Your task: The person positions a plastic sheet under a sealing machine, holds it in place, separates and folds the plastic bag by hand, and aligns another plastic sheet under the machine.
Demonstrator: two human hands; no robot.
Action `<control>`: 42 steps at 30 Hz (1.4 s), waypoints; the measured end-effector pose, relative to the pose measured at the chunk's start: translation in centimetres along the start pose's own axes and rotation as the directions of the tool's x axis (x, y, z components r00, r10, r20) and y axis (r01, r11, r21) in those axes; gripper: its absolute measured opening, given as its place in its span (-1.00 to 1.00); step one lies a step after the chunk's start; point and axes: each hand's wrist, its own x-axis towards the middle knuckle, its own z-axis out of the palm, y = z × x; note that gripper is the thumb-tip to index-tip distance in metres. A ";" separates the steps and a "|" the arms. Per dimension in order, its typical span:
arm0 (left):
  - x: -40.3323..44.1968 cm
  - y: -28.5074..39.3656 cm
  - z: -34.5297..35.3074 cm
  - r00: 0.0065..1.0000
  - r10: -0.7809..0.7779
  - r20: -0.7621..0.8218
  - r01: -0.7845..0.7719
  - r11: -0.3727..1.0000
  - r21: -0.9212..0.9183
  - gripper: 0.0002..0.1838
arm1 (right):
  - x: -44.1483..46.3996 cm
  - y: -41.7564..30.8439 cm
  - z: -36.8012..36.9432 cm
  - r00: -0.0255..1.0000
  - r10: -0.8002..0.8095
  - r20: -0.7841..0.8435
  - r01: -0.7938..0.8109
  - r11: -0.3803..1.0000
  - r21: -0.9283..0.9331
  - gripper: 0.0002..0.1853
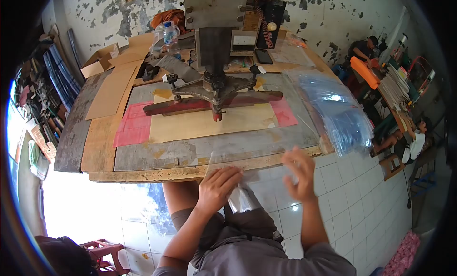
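My left hand [221,186] is closed over a clear plastic sheet [244,200] at the table's front edge. Part of the sheet hangs down over my lap; its outline on the table is hard to make out. My right hand [300,175] is raised off the front edge to the right, slightly blurred, fingers apart and holding nothing I can see. In front of both hands stands a press machine with a long metal bar [190,104]. Beneath the bar lies a cream-coloured sheet [209,124] with a pink piece [131,126] at its left end and another at its right.
A pile of clear plastic sheets [335,109] overhangs the table's right side. Cardboard [112,93] lies on the left, and a water bottle [169,33] and a phone [263,56] are behind. Two people sit at the far right. A red stool [104,254] stands lower left.
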 end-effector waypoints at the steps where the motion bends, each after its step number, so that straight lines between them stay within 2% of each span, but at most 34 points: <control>1: -0.5 0.5 -0.3 1.000 0.005 0.001 -0.005 1.000 0.003 -0.59 | -1.6 -1.5 0.3 0.998 -0.002 0.069 0.001 1.000 0.012 -0.49; 4: -2.8 2.4 -1.4 0.999 0.001 0.039 -0.001 1.000 -0.001 -0.59 | -3.0 -5.3 0.8 0.951 0.057 0.305 -0.098 0.988 0.121 -0.31; 7: -5.0 3.6 -1.7 0.992 -0.046 0.115 0.048 0.999 -0.013 -0.58 | -3.5 -5.6 2.5 0.895 0.091 0.436 -0.147 0.984 0.096 -0.11; 10: -6.7 3.5 -1.7 0.989 -0.064 0.131 0.059 0.997 0.039 -0.60 | -3.5 -4.5 3.7 0.856 0.047 0.515 -0.112 0.989 0.096 -0.05; 13: -7.7 3.6 -1.8 0.992 -0.091 0.086 0.087 0.995 0.045 -0.60 | -2.4 -4.6 4.6 0.945 0.078 0.319 -0.135 0.978 0.159 -0.11; 17: -8.4 4.2 -1.5 0.984 -0.141 0.113 0.140 0.990 0.017 -0.61 | -0.2 -3.1 6.0 0.926 0.130 0.353 -0.137 0.991 -0.005 -0.20; 19: -7.4 4.6 -2.3 0.969 -0.127 0.213 0.124 0.992 0.026 -0.64 | 0.9 -2.8 6.8 0.927 0.120 0.355 -0.110 0.993 -0.050 -0.24; 20: -7.1 4.6 -2.7 0.957 -0.119 0.266 0.116 0.993 0.029 -0.65 | 1.2 -2.9 7.0 0.929 0.115 0.351 -0.107 0.993 -0.042 -0.25; 23: -7.3 4.2 -3.2 0.952 -0.130 0.276 0.141 0.990 -0.022 -0.73 | 1.6 -3.2 7.6 0.936 0.102 0.338 -0.101 0.995 -0.021 -0.27; 26: -6.8 3.8 -4.5 0.938 -0.135 0.319 0.186 0.973 -0.136 -0.77 | 1.7 -3.6 7.8 0.939 0.098 0.331 -0.100 0.995 -0.012 -0.29; 29: -6.7 3.4 -5.2 0.937 -0.198 0.289 0.272 0.931 -0.243 -0.75 | 1.6 -3.6 7.9 0.941 0.075 0.331 -0.085 0.996 0.014 -0.31; 32: -6.7 2.5 -5.2 0.971 -0.239 0.010 0.239 0.970 -0.049 -0.65 | 1.5 -3.4 7.7 0.940 0.048 0.337 -0.071 0.996 0.056 -0.34; 35: -5.1 1.4 -4.9 0.911 -0.347 -0.224 0.380 0.916 0.126 -0.50 | 1.4 -3.1 7.8 0.950 0.015 0.312 -0.050 0.993 0.104 -0.40; 38: -4.0 -1.3 -5.0 0.912 -0.372 -0.174 0.400 0.899 0.176 -0.36 | 0.6 -2.7 8.7 0.966 -0.012 0.258 -0.026 0.990 0.141 -0.48; 42: -2.2 -2.8 -3.8 0.937 -0.319 -0.140 0.344 0.914 0.216 -0.20 | 0.3 -3.0 9.7 0.990 0.016 0.139 -0.031 0.994 0.100 -0.59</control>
